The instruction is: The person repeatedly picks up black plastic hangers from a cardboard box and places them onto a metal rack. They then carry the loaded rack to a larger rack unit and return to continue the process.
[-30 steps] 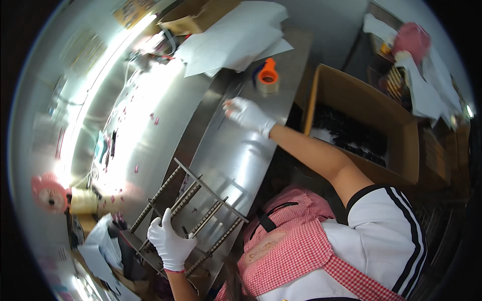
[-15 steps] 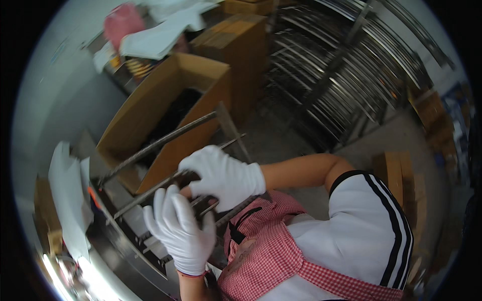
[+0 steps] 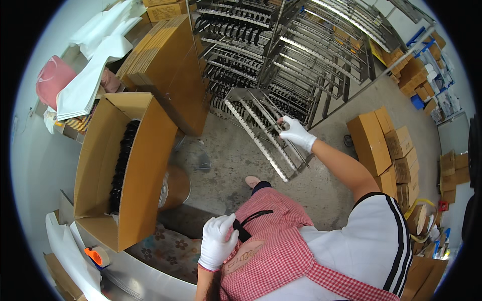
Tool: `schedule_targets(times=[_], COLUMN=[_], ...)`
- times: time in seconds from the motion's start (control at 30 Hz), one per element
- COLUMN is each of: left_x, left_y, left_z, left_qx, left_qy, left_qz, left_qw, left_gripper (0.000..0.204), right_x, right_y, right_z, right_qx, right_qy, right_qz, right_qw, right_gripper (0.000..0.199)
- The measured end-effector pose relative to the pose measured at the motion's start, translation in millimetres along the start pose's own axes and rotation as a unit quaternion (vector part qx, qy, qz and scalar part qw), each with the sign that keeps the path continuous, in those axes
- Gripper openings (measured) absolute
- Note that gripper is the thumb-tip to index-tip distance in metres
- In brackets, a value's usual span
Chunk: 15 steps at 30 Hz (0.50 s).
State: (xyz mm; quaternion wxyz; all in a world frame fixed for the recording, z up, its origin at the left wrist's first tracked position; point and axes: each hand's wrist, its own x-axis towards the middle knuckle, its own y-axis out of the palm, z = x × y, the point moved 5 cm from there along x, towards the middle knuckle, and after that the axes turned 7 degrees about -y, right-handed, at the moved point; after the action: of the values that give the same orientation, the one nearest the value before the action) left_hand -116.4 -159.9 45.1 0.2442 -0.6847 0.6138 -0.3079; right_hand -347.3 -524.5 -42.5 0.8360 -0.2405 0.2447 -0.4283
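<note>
My right hand (image 3: pixel 297 133), in a white glove, grips one bar of a metal rack frame (image 3: pixel 261 133) with rows of small notches. The frame hangs tilted over the floor at arm's length, with no items visible on it. My left hand (image 3: pixel 218 242), also gloved, is held in front of the checked apron (image 3: pixel 273 253), fingers curled in loosely and nothing showing in them. Left of the frame, an open cardboard box (image 3: pixel 139 173) holds a row of black curved pieces (image 3: pixel 124 163).
Tall metal shelving (image 3: pixel 273 50) stands ahead, partly filled with black pieces. Stacked cartons (image 3: pixel 369 145) line the right side. Flattened cardboard (image 3: pixel 168 70) leans behind the open box. A tape roll (image 3: pixel 99 257) lies on the metal table (image 3: pixel 143 281) at lower left, and a brown drum (image 3: pixel 178 188) stands beside the box.
The rack frame has moved from in front of my body out to the right and away, carried by my right hand. My left hand has come off it and drawn back. The view has turned right.
</note>
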Motion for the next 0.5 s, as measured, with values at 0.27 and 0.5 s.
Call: schedule_targets(times=[0.27, 0.5], left_x=[79.7, 144.8], left_y=[67.4, 111.9], left_z=[4.5, 0.7], left_qx=[-0.04, -0.082], left_qy=[-0.09, -0.096], left_qz=[0.047, 0.113], left_qw=[0.994, 0.986], left_gripper=[0.05, 0.044], right_x=[87.1, 164.6], right_y=[-58.4, -122.2], right_z=[-75.9, -124.5], right_qx=[-0.252, -0.262], right_qy=[-0.093, 0.07], right_qz=[-0.032, -0.098], right_qw=[0.963, 0.957], right_gripper=[0.049, 0.06])
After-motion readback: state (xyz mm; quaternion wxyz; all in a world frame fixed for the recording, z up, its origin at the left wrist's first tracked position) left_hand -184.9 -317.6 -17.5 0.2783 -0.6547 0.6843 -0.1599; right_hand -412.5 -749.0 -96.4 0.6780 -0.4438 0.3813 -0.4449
